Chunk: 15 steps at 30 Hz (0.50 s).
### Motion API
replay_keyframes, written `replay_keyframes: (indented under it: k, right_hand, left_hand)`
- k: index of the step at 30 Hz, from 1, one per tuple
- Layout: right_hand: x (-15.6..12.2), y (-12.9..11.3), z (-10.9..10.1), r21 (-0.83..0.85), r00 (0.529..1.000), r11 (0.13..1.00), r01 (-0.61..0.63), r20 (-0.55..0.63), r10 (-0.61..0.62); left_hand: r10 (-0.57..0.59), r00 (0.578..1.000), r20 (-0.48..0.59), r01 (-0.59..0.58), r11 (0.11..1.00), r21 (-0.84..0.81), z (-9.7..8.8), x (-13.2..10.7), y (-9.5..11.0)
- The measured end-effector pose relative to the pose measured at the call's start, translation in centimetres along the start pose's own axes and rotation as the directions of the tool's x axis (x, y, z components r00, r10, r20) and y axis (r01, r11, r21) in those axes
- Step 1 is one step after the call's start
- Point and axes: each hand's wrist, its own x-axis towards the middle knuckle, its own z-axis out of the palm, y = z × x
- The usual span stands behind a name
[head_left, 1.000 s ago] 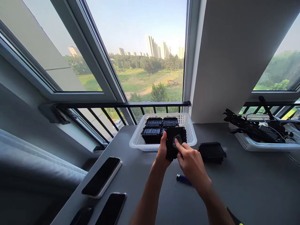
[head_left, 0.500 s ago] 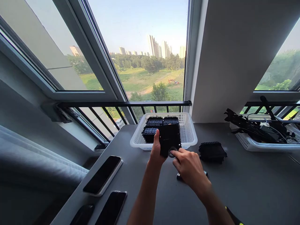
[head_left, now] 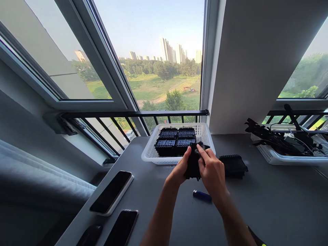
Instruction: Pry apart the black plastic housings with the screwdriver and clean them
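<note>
Head camera view: on the left of the gray table (head_left: 153,191), a black-screened phone (head_left: 111,192) lies near another phone (head_left: 121,228). To their right, a white basket (head_left: 147,156) holds black parts (head_left: 166,145) in neat stacks. Just in front of it, the left hand (head_left: 180,167) holds one more black piece (head_left: 192,167) up over the table, with the thumb on its edge. A small gray pad (head_left: 196,151), hard to see well, is under the fingers of the right hand (head_left: 212,167), which hold it against that piece. A blue stick (head_left: 202,196) lies below. Right of the hands sits a black stack (head_left: 233,166), and far right is a basket of wires (head_left: 271,160). The work looks partway: the held piece seems unfinished and is not put down yet. I can't tell which stacked ones are done and which are left.
</note>
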Motion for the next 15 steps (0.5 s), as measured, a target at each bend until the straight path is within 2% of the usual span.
replay_keyframes:
  k: [5, 9, 15]
  right_hand:
    - [0.0, -0.2, 0.1, -0.083, 0.995, 0.996, 0.034, 0.091, -0.027]
    - [-0.3, -0.8, -0.2, -0.139, 0.983, 0.985, 0.101, 0.169, -0.077]
    - [-1.0, -2.2, 0.0, -0.131, 0.936, 0.966, 0.223, 0.307, -0.174]
  left_hand:
    - [-0.007, 0.999, -0.050, 0.008, 1.000, 0.029, 0.1, 0.0, -0.3]
    - [-0.012, 0.998, -0.065, 0.011, 1.000, -0.017, 0.1, 0.0, 0.1]
    - [0.142, 0.987, -0.075, -0.151, 0.978, -0.144, 0.0, 0.0, 1.3]
